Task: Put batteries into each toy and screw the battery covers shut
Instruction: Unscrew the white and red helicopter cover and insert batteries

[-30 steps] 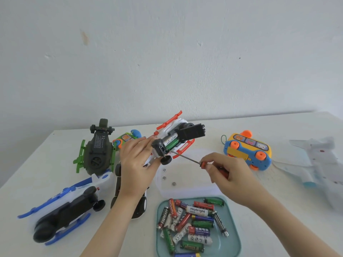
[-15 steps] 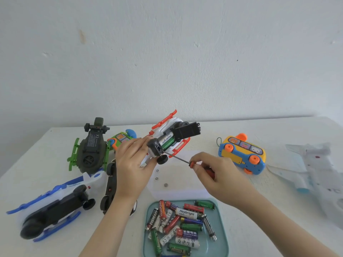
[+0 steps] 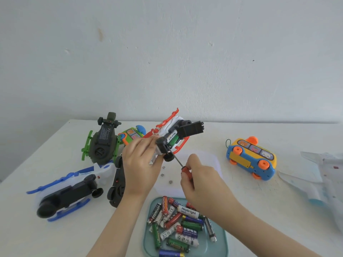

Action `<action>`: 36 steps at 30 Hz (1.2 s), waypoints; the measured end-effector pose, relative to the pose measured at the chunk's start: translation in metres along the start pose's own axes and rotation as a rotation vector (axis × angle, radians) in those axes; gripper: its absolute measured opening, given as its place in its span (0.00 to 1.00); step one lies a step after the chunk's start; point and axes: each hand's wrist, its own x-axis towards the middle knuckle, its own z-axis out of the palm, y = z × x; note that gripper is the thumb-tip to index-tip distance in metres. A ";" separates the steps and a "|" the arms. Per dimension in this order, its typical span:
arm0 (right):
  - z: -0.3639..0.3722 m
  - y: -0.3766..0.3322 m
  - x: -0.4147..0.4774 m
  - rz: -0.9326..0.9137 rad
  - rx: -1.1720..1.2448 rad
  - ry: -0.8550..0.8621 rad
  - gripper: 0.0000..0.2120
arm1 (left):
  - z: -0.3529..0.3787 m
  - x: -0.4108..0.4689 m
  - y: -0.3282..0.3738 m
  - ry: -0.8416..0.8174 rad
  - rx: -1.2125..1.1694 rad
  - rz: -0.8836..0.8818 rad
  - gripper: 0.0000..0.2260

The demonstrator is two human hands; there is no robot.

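Observation:
My left hand (image 3: 141, 164) holds a white and red toy helicopter (image 3: 174, 134) upside down above the table. Its black battery cover (image 3: 191, 129) is swung open, and batteries (image 3: 172, 139) show in the compartment. My right hand (image 3: 200, 180) grips a red-handled screwdriver (image 3: 181, 164), whose tip touches the toy near its wheel. A teal tray (image 3: 220, 245) with several loose batteries (image 3: 185, 219) lies in front of me. Three small screws (image 3: 162, 174) rest on a clear lid (image 3: 209, 162) under my hands.
At the left lie a green helicopter (image 3: 104, 143), a blue and white helicopter (image 3: 70, 190) and a black toy car (image 3: 117, 182). A small green-orange toy (image 3: 130, 135) sits behind my left hand. A yellow and blue bus (image 3: 250, 158) and a white plane (image 3: 319, 175) lie at the right.
My right hand has brought the screwdriver up closer to the helicopter, and the shaft now stands steeper. The left hand keeps the toy in about the same place.

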 end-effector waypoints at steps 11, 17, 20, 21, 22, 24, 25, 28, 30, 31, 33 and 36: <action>0.001 0.023 -0.002 0.102 0.082 0.023 0.05 | 0.000 0.001 -0.012 -0.012 0.024 -0.018 0.09; -0.015 0.031 0.002 0.077 0.116 0.125 0.02 | -0.001 0.006 -0.011 0.008 -0.072 -0.042 0.10; -0.027 0.034 0.008 0.072 0.091 0.175 0.02 | -0.006 0.011 -0.006 0.012 -0.120 -0.018 0.11; -0.030 0.035 0.010 0.070 0.072 0.186 0.02 | -0.008 0.012 -0.006 0.011 -0.132 -0.005 0.12; -0.033 0.035 0.011 0.070 0.057 0.191 0.03 | -0.008 0.013 -0.005 0.007 -0.141 0.007 0.12; -0.036 0.036 0.012 0.068 0.026 0.191 0.04 | -0.008 0.013 -0.006 -0.005 -0.143 0.027 0.12; -0.037 0.036 0.013 0.066 0.009 0.189 0.04 | -0.008 0.012 -0.006 -0.012 -0.139 0.034 0.12; -0.037 0.038 0.014 0.068 -0.018 0.180 0.04 | -0.006 0.010 -0.009 -0.016 -0.132 0.045 0.12; -0.037 0.039 0.014 0.076 -0.030 0.172 0.04 | -0.005 0.008 -0.011 -0.023 -0.122 0.058 0.12; -0.037 0.039 0.014 0.081 -0.037 0.165 0.04 | -0.005 0.007 -0.012 -0.030 -0.113 0.068 0.12; -0.037 0.040 0.015 0.085 -0.052 0.148 0.04 | -0.004 0.006 -0.015 -0.050 -0.094 0.086 0.13; -0.037 0.042 0.016 0.086 -0.076 0.122 0.04 | -0.005 0.006 -0.017 -0.059 -0.075 0.122 0.11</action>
